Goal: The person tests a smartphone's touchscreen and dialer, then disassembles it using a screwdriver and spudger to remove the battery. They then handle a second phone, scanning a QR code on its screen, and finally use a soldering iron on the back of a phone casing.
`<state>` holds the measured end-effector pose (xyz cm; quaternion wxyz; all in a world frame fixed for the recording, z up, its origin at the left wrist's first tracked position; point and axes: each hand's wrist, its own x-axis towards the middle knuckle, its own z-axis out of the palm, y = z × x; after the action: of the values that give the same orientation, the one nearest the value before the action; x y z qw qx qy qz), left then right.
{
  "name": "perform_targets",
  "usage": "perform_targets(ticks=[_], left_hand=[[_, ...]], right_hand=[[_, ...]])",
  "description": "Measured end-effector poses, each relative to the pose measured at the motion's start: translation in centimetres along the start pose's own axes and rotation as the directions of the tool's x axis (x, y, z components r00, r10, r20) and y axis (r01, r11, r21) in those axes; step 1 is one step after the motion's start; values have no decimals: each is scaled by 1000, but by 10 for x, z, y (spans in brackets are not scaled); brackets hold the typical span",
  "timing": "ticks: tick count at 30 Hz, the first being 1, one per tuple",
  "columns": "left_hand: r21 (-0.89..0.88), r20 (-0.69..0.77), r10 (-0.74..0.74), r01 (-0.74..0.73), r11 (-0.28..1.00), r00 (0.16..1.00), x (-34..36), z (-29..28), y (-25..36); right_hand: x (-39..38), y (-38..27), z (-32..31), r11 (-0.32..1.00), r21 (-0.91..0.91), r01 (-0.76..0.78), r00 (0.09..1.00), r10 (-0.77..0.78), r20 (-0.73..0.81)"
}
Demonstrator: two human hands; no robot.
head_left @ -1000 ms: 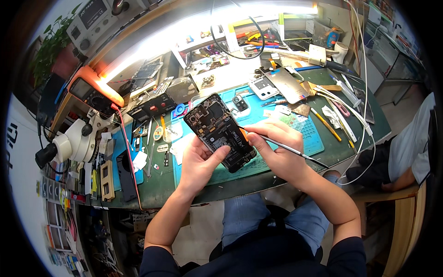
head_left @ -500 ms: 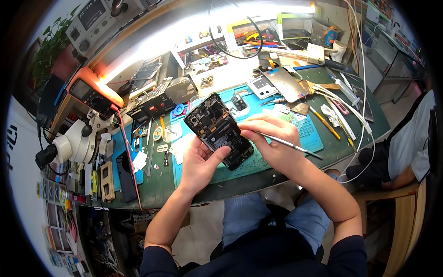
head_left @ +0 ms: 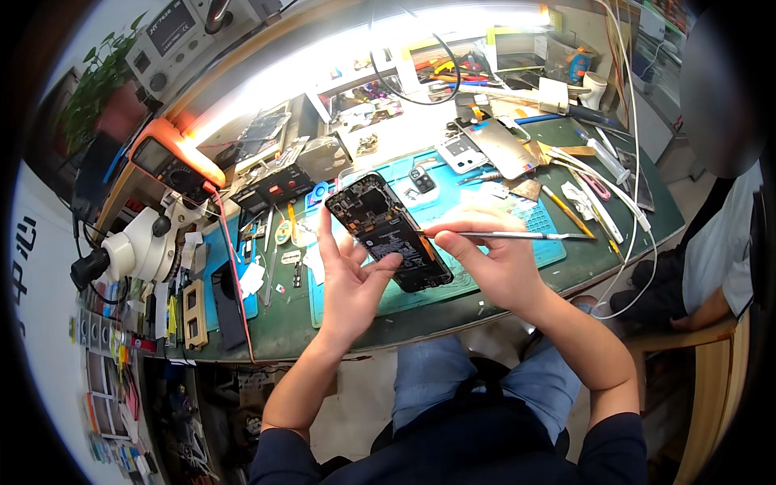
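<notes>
Tool (head_left: 529,236) swings flatter; right hand (head_left: 503,263) pinching it, likely probing opened phone (head_left: 398,241), left hand (head_left: 354,279) clasping; next wants steadiness.

Light lettering (head_left: 170,29) marks the dark panel of a grey bench device (head_left: 182,65) at far left; large dark characters (head_left: 25,263) run along a white surface (head_left: 44,303) at left; fine pale print on the opened phone (head_left: 368,202) is illegible.
</notes>
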<state>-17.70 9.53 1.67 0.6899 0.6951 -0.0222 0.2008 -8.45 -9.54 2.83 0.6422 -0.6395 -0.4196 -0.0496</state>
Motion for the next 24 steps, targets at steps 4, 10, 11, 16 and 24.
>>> perform_targets(ticks=[4, 10, 11, 16, 24], left_hand=[[97, -15, -7, 8, 995, 1000, -1, 3, 13], [44, -27, -16, 18, 999, 999, -5, 2, 20], [44, -14, -33, 34, 998, 999, -5, 2, 21], [29, 20, -71, 71, 997, 997, -5, 0, 22], [62, 8, -97, 96, 993, 995, -6, 6, 23]], right_hand=[[-4, -14, 11, 990, -105, 93, 995, -97, -35], [-1, -27, 15, 998, 52, -34, 999, 32, 43], [-1, -28, 15, 990, 109, -86, 995, 80, 57], [-5, -20, 21, 850, 382, -362, 931, 353, 95], [-10, -29, 27, 980, -183, 81, 993, -94, -66]])
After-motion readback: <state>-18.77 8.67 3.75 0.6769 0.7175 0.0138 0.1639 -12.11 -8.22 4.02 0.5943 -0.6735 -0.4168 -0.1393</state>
